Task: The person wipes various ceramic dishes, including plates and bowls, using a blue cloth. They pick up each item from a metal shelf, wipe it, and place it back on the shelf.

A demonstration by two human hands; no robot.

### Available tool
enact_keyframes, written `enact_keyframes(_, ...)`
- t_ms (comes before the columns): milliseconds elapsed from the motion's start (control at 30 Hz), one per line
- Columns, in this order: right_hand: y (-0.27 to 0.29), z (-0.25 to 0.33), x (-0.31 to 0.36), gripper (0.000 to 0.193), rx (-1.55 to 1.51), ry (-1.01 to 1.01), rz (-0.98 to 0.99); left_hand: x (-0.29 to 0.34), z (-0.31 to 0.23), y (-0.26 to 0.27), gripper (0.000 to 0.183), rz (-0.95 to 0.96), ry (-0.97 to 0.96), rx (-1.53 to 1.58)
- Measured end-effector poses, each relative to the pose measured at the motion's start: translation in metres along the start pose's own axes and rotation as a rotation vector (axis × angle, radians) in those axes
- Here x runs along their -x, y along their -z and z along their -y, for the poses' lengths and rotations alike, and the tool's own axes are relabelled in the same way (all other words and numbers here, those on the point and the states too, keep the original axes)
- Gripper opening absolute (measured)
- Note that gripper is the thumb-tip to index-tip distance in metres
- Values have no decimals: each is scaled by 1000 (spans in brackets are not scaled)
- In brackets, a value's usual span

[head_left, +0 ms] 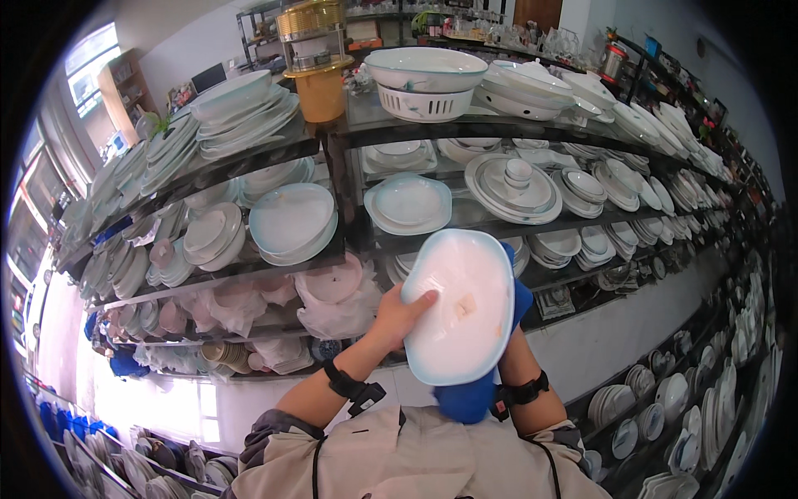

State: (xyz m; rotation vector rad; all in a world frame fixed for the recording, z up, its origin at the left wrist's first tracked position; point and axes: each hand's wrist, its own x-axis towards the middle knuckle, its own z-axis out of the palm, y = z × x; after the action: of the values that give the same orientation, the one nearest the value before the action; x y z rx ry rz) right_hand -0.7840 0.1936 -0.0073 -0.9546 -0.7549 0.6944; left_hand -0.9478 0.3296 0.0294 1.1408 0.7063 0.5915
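Observation:
A white rounded-rectangular serving dish (pixel 459 333) with a pale blue rim is held up in front of me, its inner face towards me. My left hand (pixel 401 316) grips its left edge, the thumb lying over the rim. A small beige patch shows near the dish's middle. My right hand is hidden behind the dish; only the right forearm (pixel 522 370) shows. A blue cloth (pixel 470 401) hangs below the dish and also sticks out at its right edge, on the side of the right hand. Whether the right fingers hold cloth or dish is hidden.
Ahead stands a dark-framed shelf (pixel 274 287) stacked with plates and bowls. On its top are a white bowl (pixel 428 66) over a slotted white one, and a yellow and gold container (pixel 318 91). More plate racks (pixel 665 399) stand close on the right and lower left.

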Motion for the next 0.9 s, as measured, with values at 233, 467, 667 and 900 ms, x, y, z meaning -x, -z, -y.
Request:
enact_keyframes(233,18,38,6,58,325,-32,186,-21,7,-35,43,22,16,53)
enact_keyframes(467,20,39,-8,62,-159,-423,151,-33,11,-26,39,-117,-98,37)
enact_keyframes(667,15,36,-16,63,-574,-601,146,-48,14,-17,33,-336,-197,183)
enact_keyframes(900,10,23,-31,65,-430,-359,20,-71,20,-1,36,-427,-289,177)
